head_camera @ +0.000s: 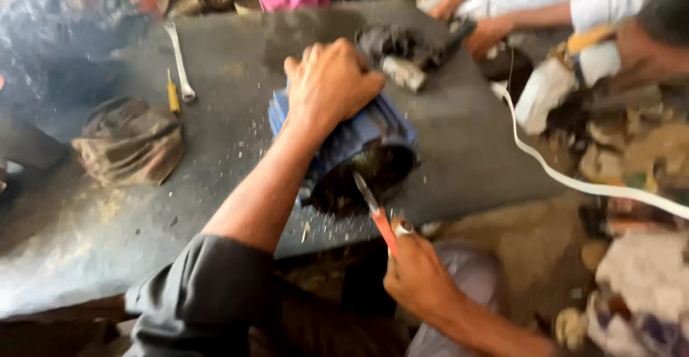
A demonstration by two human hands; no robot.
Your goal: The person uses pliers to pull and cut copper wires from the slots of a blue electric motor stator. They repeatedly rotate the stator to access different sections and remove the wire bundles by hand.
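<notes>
Repair workshop: grimy workbench (459,149), wrench (179,59), scattered motor parts (402,52).

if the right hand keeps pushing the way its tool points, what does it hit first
Likely the inside of the blue motor housing: the right hand aims its red-handled tool into the open end, though depth is blurred.

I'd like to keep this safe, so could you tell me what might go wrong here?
The pliers could slip inside the blue motor housing and jab the left hand steadying it. The housing lies near the bench edge and might roll off. The right hand grips only the handle ends, so control looks weak.
</notes>
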